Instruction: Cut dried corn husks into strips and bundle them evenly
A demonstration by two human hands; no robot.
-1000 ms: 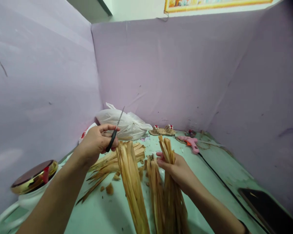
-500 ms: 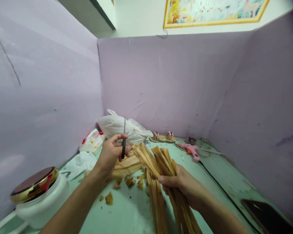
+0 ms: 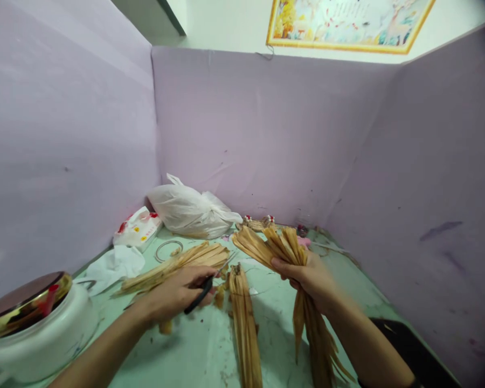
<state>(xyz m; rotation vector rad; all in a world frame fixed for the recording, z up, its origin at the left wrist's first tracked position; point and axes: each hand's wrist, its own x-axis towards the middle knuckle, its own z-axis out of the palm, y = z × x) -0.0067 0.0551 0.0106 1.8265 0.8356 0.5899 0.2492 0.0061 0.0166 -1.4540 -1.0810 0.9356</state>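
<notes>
My left hand [image 3: 180,293] is closed around black-handled scissors [image 3: 202,295], their thin blades pointing up and to the right. In my right hand [image 3: 313,277] is a bundle of dried husks [image 3: 285,245], gripped near its upper end. The tops fan out to the left, and long strips hang below the fist. Between the hands, a second husk bundle [image 3: 244,328] lies lengthwise on the table. Behind my left hand a third pile of husks [image 3: 186,260] lies flat. The scissor tips are close to the top of the middle bundle; whether they touch it I cannot tell.
A white pot with a gold-rimmed lid [image 3: 36,339] stands at left front. Behind it lie tissues [image 3: 115,264], a tissue pack [image 3: 137,229], a wire ring [image 3: 167,250] and a tied white bag [image 3: 189,213]. A dark flat object [image 3: 408,345] lies at right. Lilac panels enclose the table.
My left hand has come down with the scissors, whose blades have swung from upright toward the right. My right hand has lifted its bundle slightly rightward, clear of the middle one. The view has shifted.
</notes>
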